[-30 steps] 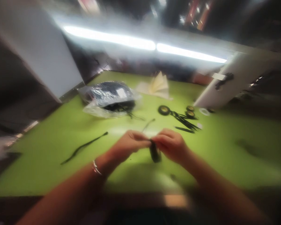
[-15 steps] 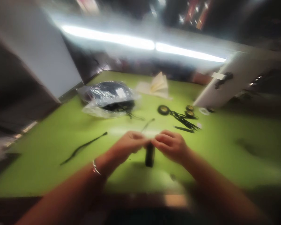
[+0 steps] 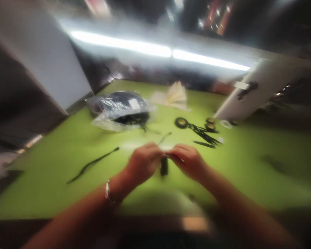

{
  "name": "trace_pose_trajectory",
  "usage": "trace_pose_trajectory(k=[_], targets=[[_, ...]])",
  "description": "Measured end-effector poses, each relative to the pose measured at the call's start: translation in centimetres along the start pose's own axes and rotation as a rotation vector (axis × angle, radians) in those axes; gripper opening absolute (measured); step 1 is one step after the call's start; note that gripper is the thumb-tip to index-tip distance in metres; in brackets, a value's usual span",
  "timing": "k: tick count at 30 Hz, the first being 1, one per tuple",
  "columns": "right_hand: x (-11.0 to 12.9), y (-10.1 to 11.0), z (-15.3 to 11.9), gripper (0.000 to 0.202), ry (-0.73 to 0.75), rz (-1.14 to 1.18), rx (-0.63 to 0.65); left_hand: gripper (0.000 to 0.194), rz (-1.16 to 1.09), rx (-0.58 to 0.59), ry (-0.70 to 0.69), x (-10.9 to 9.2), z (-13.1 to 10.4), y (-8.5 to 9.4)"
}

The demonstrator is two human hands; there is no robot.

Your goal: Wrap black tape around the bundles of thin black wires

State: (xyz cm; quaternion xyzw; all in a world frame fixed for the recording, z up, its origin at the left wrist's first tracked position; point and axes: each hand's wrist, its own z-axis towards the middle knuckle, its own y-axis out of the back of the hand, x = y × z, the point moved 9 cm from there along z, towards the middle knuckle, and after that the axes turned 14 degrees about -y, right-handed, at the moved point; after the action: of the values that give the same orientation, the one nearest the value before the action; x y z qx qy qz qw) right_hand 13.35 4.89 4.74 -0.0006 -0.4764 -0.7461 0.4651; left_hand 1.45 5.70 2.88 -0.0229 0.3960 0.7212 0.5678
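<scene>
- Before me, a green tabletop (image 3: 248,162)
- Toward its far left, a clear plastic bag (image 3: 119,105) with dark contents
- Behind, pale fanned sheets (image 3: 176,95) (paper, by my eye)
- Left, one long black strip (image 3: 93,161)
- Right of centre, a black ring (image 3: 181,122) with a yellowish middle, beside thin black strips (image 3: 203,134)
- Farther right, two smaller rings (image 3: 210,126) and a white ring (image 3: 222,123)

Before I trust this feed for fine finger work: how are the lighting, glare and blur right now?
Head view: twin light tubes blown out, hazy glow around them; pale glare on the green tabletop beyond the hands; left hand, right hand and the dark piece between them soft; edges smeared, corners dark.
</scene>
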Motion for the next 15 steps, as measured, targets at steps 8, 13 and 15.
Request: trace_pose_trajectory(k=[8, 13, 15], targets=[[0.9, 0.4, -0.1, 0.007, 0.081, -0.215, -0.049, 0.029, -0.523, 0.132, 0.462, 2.8, -0.7, -2.0], [1.2, 1.0, 0.0, 0.007, 0.099, -0.213, -0.075, 0.021, -0.679, 0.090, 0.491, 2.4, -0.7, -2.4], [1.1, 1.2, 0.0, 0.006, 0.085, -0.195, -0.091, 0.024, -0.577, 0.085, 0.423, 2.1, -0.5, -2.3]])
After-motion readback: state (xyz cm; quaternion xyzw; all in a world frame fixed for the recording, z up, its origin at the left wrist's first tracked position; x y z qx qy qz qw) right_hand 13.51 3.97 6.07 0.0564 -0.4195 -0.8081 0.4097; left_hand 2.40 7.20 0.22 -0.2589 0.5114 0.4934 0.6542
